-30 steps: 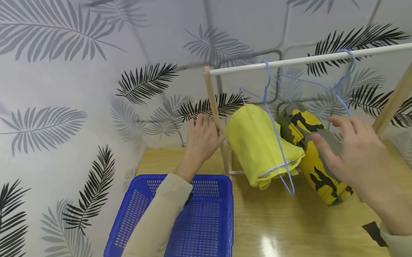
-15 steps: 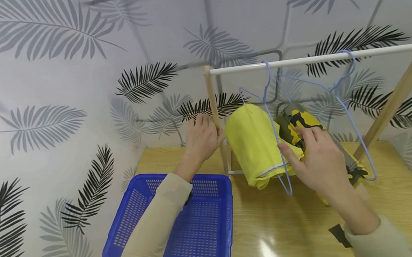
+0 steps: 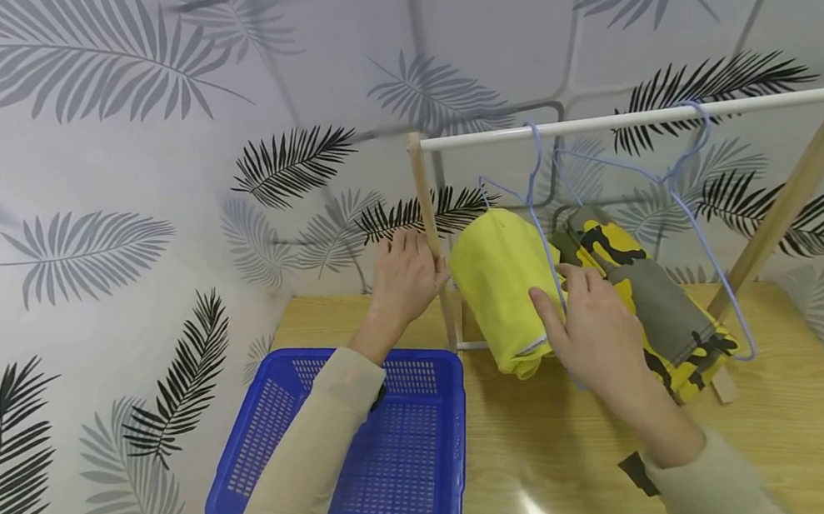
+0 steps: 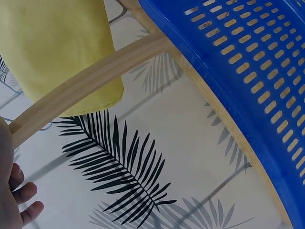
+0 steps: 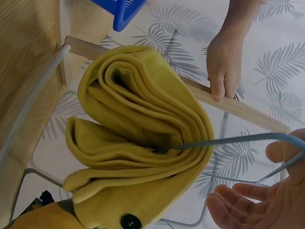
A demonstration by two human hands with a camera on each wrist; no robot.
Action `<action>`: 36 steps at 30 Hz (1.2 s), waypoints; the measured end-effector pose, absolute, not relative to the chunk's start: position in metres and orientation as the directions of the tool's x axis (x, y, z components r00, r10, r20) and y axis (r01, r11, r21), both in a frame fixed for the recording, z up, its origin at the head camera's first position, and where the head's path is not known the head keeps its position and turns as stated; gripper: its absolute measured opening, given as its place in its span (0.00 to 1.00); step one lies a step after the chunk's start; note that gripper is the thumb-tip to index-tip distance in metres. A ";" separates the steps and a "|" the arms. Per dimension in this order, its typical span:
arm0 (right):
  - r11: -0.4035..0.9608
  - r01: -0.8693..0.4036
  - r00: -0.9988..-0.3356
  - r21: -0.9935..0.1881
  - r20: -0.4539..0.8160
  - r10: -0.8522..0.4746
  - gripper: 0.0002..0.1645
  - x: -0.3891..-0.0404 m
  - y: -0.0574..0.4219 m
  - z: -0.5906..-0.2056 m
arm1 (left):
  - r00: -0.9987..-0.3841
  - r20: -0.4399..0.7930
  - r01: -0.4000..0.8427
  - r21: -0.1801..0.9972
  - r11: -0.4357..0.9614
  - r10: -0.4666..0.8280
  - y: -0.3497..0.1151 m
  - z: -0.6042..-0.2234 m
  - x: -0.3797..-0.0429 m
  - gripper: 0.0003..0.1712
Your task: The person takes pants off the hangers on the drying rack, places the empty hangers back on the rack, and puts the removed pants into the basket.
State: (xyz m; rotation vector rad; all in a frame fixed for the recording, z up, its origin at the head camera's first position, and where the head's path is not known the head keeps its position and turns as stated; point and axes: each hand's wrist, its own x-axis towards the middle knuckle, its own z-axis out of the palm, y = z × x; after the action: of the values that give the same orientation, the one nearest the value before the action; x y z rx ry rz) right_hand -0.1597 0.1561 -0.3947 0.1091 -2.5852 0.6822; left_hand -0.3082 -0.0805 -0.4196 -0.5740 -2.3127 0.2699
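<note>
Near the table's [image 3: 514, 439] far edge, the right hand [image 3: 605, 337], grip relaxed and clasping nothing, has shifted from the camo cloth [image 3: 658, 302] to the hanging yellow cloth [image 3: 502, 289], seemingly its focus; the left hand [image 3: 405, 274] grips the post [image 3: 421, 185].

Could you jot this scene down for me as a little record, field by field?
Left hand: holds the rack's wooden post
Right hand: fingers spread beside the blue hanger; contact unclear
Yellow garment: folded over that hanger
Camouflage garment: hangs further right
White bar: carries both hangers
Blue basket: on the table, left of the rack
</note>
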 end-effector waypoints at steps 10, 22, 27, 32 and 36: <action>0.889 -0.151 -0.883 -0.432 0.464 0.076 0.29 -0.169 0.141 -0.393 | -0.655 0.590 0.335 -0.334 0.881 0.472 -0.079 -0.419 -0.307 0.20; 0.940 -0.171 -0.729 -0.295 0.679 0.081 0.22 -0.171 0.147 -0.406 | -0.651 0.593 0.329 -0.340 0.881 0.473 -0.080 -0.420 -0.308 0.20; 0.951 -0.186 -0.642 -0.245 0.763 0.071 0.23 -0.174 0.152 -0.410 | -0.641 0.605 0.337 -0.331 0.881 0.472 -0.080 -0.422 -0.308 0.19; 0.955 -0.200 -0.594 -0.220 0.802 0.060 0.23 -0.176 0.158 -0.410 | -0.637 0.613 0.341 -0.322 0.884 0.468 -0.080 -0.422 -0.309 0.20; 0.953 -0.220 -0.593 -0.209 0.804 0.040 0.23 -0.178 0.163 -0.408 | -0.639 0.612 0.338 -0.322 0.884 0.467 -0.080 -0.422 -0.310 0.20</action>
State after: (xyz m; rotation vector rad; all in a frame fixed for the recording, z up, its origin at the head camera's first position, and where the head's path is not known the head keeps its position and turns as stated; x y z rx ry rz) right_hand -0.1780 0.1628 -0.4079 0.1261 -2.1788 0.3582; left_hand -0.3101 -0.0798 -0.4219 -0.5751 -2.3203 0.2302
